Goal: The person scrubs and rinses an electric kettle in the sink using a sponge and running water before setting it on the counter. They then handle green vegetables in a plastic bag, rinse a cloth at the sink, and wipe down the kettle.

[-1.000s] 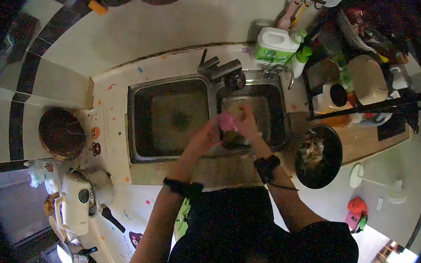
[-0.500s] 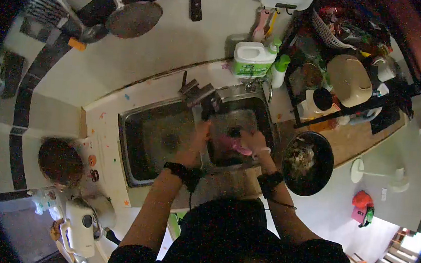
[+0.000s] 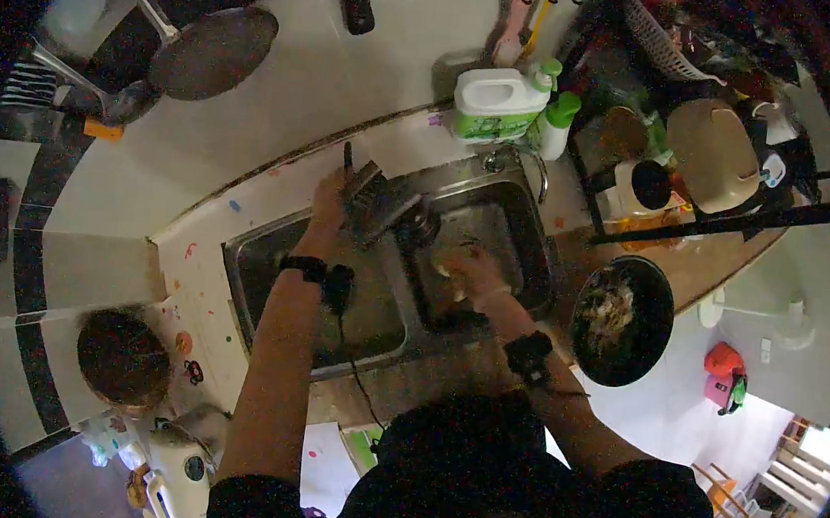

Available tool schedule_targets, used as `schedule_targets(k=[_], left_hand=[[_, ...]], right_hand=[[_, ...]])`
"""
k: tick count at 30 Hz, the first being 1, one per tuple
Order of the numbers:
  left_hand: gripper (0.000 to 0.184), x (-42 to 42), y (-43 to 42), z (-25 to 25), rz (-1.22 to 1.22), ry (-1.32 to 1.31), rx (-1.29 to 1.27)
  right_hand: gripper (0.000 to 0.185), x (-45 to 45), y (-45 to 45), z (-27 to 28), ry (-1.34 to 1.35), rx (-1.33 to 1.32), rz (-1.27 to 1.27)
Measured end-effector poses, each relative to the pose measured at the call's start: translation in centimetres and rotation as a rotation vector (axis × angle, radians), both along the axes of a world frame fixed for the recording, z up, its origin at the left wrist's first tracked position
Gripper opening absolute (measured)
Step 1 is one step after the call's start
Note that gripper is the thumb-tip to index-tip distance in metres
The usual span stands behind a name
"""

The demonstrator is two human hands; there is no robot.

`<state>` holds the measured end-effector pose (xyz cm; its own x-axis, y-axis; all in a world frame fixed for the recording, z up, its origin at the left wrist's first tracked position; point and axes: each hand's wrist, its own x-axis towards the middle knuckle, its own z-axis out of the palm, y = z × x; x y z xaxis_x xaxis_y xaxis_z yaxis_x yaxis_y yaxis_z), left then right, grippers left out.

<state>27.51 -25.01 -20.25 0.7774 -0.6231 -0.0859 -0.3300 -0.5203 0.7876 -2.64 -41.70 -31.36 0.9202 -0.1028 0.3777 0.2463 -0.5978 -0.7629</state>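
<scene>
My left hand [image 3: 329, 202] reaches over the back edge of the left basin [image 3: 398, 341], beside a dark slotted holder [image 3: 366, 196] with a black handle standing up from it. Its fingers are blurred, and I cannot tell what they grip. My right hand [image 3: 476, 272] is down in the right basin [image 3: 545, 261], its fingers curled around something pale and too blurred to name. A black wristband sits on each wrist.
Behind the sink stand a white-and-green jug [image 3: 498, 103], a green-capped bottle [image 3: 558, 124] and the faucet [image 3: 538, 176]. To the right are a black pan [image 3: 624, 322] with food scraps in it and a crowded rack [image 3: 704, 225]. Pans and utensils hang on the wall.
My left hand has moved from the basin divider up and left to the slotted holder. The pink thing by my right hand is out of sight. My right hand stays in the right basin.
</scene>
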Motion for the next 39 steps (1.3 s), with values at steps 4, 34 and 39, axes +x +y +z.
schedule_targets(k=[4,34,39], left_hand=[[0.016,-0.9,-0.6,-0.8,0.242,0.814,-0.826],[0.035,-22.6,-0.6,1.3,0.07,1.037,-0.817],[0.036,-20.2,-3.9,-2.0,0.092,1.151,-0.787]], right_hand=[[0.045,2.0,2.8,1.4,0.296,0.646,-0.105],[0.024,6.1,6.8,14.7,0.475,0.07,-0.722],[0.026,7.6,3.7,11.2,0.442,0.055,-0.62]])
